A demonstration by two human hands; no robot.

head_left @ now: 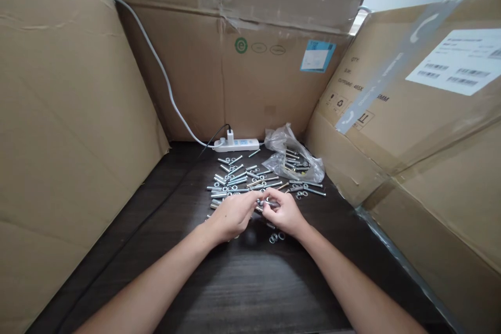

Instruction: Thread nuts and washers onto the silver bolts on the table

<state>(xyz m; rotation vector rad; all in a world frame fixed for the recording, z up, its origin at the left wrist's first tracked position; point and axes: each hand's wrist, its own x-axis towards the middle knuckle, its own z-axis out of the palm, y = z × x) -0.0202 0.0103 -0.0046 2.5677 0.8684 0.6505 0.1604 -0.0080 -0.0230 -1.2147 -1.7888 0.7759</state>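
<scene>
My left hand [234,214] and my right hand [284,212] meet over a dark wooden table [242,292], fingers pinched together around a small silver bolt [263,202] held between them. Just beyond the hands lies a loose pile of silver bolts [242,177] with nuts and washers scattered among them. A few washers [275,237] lie by my right wrist. A clear plastic bag [293,156] holding more bolts sits behind and to the right of the pile.
Large cardboard boxes wall the table in: one on the left [66,130], one at the back [235,62], one on the right [422,130]. A white power strip [237,144] with a white cable [156,62] lies at the back.
</scene>
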